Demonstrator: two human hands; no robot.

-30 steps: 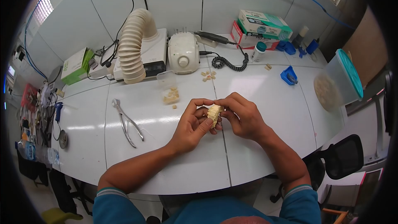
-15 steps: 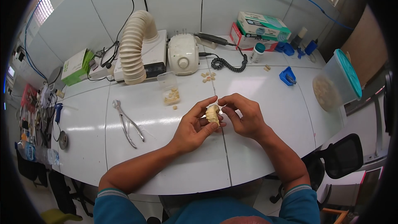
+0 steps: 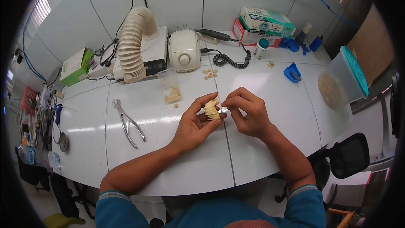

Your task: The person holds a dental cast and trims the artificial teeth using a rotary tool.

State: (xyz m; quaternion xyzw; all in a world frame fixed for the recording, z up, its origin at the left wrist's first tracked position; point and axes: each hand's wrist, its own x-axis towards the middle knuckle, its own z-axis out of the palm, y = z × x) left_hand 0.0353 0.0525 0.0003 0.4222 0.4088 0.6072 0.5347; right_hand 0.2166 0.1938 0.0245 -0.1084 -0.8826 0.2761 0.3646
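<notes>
A pale yellow dental model [image 3: 211,109] with a row of teeth is held between the fingers and thumb of my left hand [image 3: 192,126]. Just right of it is my right hand [image 3: 248,113], its fingers curled and pinched near the model's edge; anything between those fingertips is too small to make out. Behind my left hand stands a clear container [image 3: 170,88] with small yellowish pieces in it, and one loose piece [image 3: 176,105] lies beside it. Metal pliers [image 3: 128,122] lie on the white table [image 3: 181,169] to the left.
Farther back are a ribbed hose [image 3: 131,46], a white control unit [image 3: 184,52], a black handpiece [image 3: 215,34], small pieces [image 3: 210,74] and a white bottle [image 3: 260,49]. A blue tray [image 3: 292,73] and a teal-lidded tub [image 3: 344,78] stand at the right.
The dental model has tilted and moved slightly back and left in my left hand. My right hand has come away from it, then moved a little back, fingers still pinched.
</notes>
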